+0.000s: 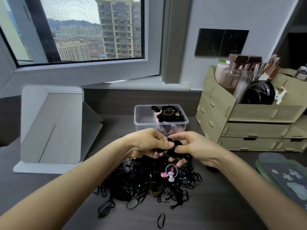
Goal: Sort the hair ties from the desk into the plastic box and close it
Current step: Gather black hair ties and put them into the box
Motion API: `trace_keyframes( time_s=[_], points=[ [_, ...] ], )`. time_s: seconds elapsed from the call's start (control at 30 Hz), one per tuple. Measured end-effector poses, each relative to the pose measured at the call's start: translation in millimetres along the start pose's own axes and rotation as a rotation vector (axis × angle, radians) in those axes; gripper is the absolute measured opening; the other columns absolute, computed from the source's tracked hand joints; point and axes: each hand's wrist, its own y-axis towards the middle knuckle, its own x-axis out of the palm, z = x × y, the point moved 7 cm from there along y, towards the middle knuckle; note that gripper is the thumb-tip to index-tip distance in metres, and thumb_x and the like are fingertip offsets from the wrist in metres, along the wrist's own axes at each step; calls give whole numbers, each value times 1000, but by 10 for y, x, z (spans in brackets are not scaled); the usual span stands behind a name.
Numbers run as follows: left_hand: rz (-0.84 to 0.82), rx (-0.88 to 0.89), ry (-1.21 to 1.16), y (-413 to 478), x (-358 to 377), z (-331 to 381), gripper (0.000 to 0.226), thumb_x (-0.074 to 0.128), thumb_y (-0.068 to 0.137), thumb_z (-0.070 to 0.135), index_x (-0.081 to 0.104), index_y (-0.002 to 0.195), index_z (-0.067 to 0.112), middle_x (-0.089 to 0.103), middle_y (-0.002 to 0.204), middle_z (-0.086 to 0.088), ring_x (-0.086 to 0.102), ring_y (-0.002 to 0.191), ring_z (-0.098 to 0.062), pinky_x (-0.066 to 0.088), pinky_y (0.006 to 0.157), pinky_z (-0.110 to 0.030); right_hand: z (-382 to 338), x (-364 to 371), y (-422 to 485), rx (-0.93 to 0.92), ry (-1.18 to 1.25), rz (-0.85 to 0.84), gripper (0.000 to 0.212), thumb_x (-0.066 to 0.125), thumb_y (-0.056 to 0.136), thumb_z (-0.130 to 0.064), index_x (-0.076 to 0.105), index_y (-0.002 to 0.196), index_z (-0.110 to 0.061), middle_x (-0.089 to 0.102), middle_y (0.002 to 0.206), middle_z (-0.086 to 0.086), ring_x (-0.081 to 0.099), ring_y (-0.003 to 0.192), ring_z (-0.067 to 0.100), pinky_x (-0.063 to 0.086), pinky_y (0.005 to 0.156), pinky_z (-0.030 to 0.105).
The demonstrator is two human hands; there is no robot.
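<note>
A big pile of thin black hair ties [146,185] lies on the dark desk in front of me, with a pink and purple decorated tie [169,174] on top. Above the pile, my left hand [149,142] and my right hand [192,146] both pinch a bunch of thick black hair ties [172,147]; the left also holds a tan one. Behind them stands the clear plastic box [142,117], lidless, its right compartment filled with black, brown and pink ties, its left compartment bare.
A grey standing mirror [51,123] is at the left. A wooden organiser [245,123] with drawers, brushes and cosmetics stands at the right. A green lid with a dark flowered card [285,176] lies at the right edge. One loose black tie [161,220] lies near me.
</note>
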Motion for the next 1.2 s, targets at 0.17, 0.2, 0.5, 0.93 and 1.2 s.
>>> trace_keyframes(
  time_s=[0.17, 0.2, 0.5, 0.93, 1.2],
  points=[
    [87, -7, 271, 7, -70, -1, 33, 68, 77, 35, 53, 51, 21, 54, 56, 0, 47, 50, -15, 37, 56, -27, 76, -38, -10, 47, -37, -9, 63, 53, 85, 14, 35, 141, -9, 65, 108, 20, 66, 95, 40, 60, 72, 41],
    [153, 10, 307, 5, -114, 13, 34, 67, 77, 32, 51, 50, 20, 52, 56, -3, 45, 50, -16, 36, 55, -26, 85, -49, -24, 56, -64, -6, 67, 52, 84, 16, 34, 142, -12, 59, 120, 21, 66, 96, 38, 60, 73, 41],
    [138, 130, 328, -43, -23, 54, 23, 67, 84, 26, 59, 76, 6, 47, 59, 4, 46, 57, -10, 41, 56, -20, -1, -59, -76, -39, -122, 66, 54, 51, 82, 19, 48, 130, -5, 65, 101, 7, 70, 61, 14, 53, 53, 18],
    [278, 158, 366, -90, -200, 44, 39, 62, 86, 25, 42, 53, 20, 40, 53, 0, 35, 51, -16, 28, 52, -28, 87, -44, -112, 17, -150, 4, 76, 54, 82, 19, 30, 145, -16, 45, 138, 22, 62, 99, 20, 58, 74, 32],
    [307, 250, 839, -93, -277, 322, 30, 59, 88, 28, 45, 66, 14, 42, 59, 5, 36, 51, -9, 30, 46, -17, -65, -175, -132, -71, -506, 116, 61, 56, 89, 1, 40, 140, -26, 50, 137, 12, 69, 96, 20, 61, 71, 32]
  ],
)
